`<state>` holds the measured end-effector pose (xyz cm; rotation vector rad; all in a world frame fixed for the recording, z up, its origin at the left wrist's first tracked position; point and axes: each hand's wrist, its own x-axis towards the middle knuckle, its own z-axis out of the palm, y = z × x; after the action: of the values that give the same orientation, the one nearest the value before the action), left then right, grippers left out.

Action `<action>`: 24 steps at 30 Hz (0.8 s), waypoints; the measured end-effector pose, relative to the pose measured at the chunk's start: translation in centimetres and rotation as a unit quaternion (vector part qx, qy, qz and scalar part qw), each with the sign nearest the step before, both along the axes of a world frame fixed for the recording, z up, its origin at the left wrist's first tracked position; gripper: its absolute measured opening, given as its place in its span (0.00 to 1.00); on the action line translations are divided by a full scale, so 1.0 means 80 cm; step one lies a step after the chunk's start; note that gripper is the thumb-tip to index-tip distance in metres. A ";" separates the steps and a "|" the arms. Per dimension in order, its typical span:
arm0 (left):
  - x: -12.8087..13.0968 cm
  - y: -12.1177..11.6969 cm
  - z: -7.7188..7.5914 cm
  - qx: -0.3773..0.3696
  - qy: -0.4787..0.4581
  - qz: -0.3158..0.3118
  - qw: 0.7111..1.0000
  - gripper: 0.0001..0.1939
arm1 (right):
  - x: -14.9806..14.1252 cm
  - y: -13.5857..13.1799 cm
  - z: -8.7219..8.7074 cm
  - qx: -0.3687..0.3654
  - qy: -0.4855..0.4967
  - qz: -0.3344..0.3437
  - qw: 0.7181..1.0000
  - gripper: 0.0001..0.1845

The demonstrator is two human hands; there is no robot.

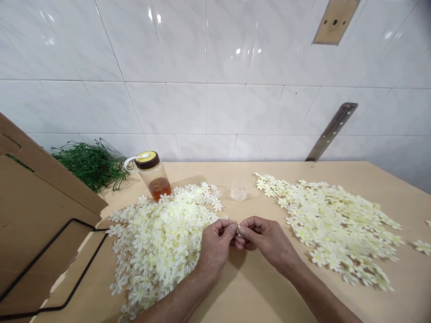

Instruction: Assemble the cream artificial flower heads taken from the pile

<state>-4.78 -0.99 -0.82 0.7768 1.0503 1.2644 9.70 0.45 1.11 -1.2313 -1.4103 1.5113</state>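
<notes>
My left hand and my right hand meet above the table, thumbs and fingers closed in a pinch. Between the fingertips shows a bit of a small pale artificial flower, mostly covered by the fingers. To the left, partly behind my left hand and forearm, lies a thick heap of cream-white artificial flowers. A second, flatter spread of yellowish artificial flowers is on the right, apart from my right hand. Just beyond my hands stands a small clear plastic cup.
A bottle of amber liquid stands behind the left heap. Green artificial stems lie at the back left, near a cardboard box and a black wire frame. The tiled wall bounds the wooden table.
</notes>
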 end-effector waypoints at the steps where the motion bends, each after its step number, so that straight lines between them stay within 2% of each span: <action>1: 0.000 0.000 0.000 -0.001 -0.001 -0.002 1.000 0.14 | 0.000 0.000 -0.001 0.002 -0.009 -0.005 1.000 0.18; 7: 0.002 -0.002 0.003 0.001 -0.023 -0.002 1.000 0.16 | 0.004 0.002 -0.005 0.025 -0.018 -0.013 0.999 0.17; 9: 0.002 -0.002 0.004 -0.003 -0.033 -0.005 0.999 0.17 | 0.005 0.003 -0.006 0.049 -0.049 -0.035 0.997 0.15; 12: 0.002 -0.002 0.006 -0.016 -0.034 -0.020 0.999 0.19 | 0.004 0.002 -0.006 0.137 -0.130 -0.072 0.979 0.12; 16: 0.001 -0.002 0.005 -0.008 -0.023 -0.034 0.999 0.19 | 0.003 -0.001 -0.003 0.249 -0.171 -0.052 0.952 0.08; 18: 0.000 -0.002 0.002 0.005 -0.013 -0.030 0.999 0.18 | 0.004 -0.001 -0.001 0.242 -0.171 -0.056 0.953 0.09; 21: 0.000 -0.003 -0.002 0.018 0.012 -0.027 0.999 0.17 | 0.009 0.003 0.001 0.159 -0.136 -0.064 0.976 0.18; 24: 0.001 -0.004 -0.006 0.029 0.048 -0.032 0.998 0.16 | 0.012 0.005 0.001 0.067 -0.076 0.015 0.995 0.20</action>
<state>-4.72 -1.28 -1.28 0.9173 1.0607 1.2168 10.68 0.89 1.20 -1.2690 -1.6076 1.3432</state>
